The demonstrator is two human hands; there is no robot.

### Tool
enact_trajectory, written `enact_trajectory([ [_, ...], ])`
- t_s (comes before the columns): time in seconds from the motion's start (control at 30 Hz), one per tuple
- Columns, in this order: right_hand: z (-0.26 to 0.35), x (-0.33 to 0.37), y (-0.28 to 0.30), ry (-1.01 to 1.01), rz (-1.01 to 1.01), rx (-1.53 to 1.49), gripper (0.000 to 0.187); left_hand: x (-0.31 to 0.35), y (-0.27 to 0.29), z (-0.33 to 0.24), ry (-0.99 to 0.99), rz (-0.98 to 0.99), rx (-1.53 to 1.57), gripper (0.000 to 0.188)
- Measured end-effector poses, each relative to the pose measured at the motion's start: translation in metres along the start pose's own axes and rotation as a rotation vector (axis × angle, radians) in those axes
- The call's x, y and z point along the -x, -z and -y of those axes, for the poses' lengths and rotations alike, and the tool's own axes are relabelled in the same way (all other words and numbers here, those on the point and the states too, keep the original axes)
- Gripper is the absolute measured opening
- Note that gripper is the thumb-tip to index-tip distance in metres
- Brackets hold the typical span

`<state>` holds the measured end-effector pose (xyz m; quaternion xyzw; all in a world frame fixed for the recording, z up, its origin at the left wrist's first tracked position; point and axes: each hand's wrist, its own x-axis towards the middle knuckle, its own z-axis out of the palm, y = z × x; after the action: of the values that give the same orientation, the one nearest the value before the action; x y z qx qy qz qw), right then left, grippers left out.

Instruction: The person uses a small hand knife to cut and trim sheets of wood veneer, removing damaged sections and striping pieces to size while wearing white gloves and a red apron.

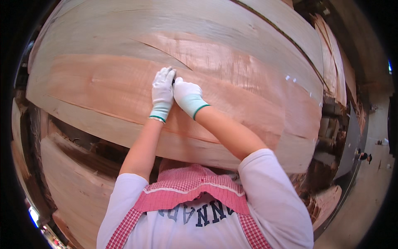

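My left hand (163, 88), in a white knit glove with a green-edged cuff, lies flat with fingers stretched out on a reddish wood veneer sheet (112, 81). Close against it, my right hand (185, 92), gloved the same way, is closed around a small dark tool (173, 81). Only a bit of that tool shows between the hands, so its kind cannot be made out. Just beyond my fingertips, a raised, dark veneer edge (166, 54) runs slantwise. Another reddish veneer piece (215, 58) lies past it. Both rest on a broad, paler veneer sheet (103, 25).
A long dark gap (282, 31) runs along the far right of the sheets. Loose veneer strips (331, 58) hang at the right edge. More veneer (74, 174) lies at the lower left, below a dark gap. A person (364, 157) is small in the far right aisle.
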<state>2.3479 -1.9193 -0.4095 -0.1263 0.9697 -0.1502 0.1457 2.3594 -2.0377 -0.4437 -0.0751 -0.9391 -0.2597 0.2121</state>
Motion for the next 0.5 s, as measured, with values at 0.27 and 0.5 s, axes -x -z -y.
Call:
enact_trajectory([
  [0.27, -0.205, 0.158, 0.11, 0.05, 0.379, 0.35, 0.018, 0.001, 0.019, -0.016, 0.039, 0.089, -0.084, 0.046],
  [0.5, -0.183, 0.092, 0.108, 0.253, 0.027, 0.035, 0.018, 0.001, 0.018, -0.008, 0.048, 0.067, -0.055, 0.062],
])
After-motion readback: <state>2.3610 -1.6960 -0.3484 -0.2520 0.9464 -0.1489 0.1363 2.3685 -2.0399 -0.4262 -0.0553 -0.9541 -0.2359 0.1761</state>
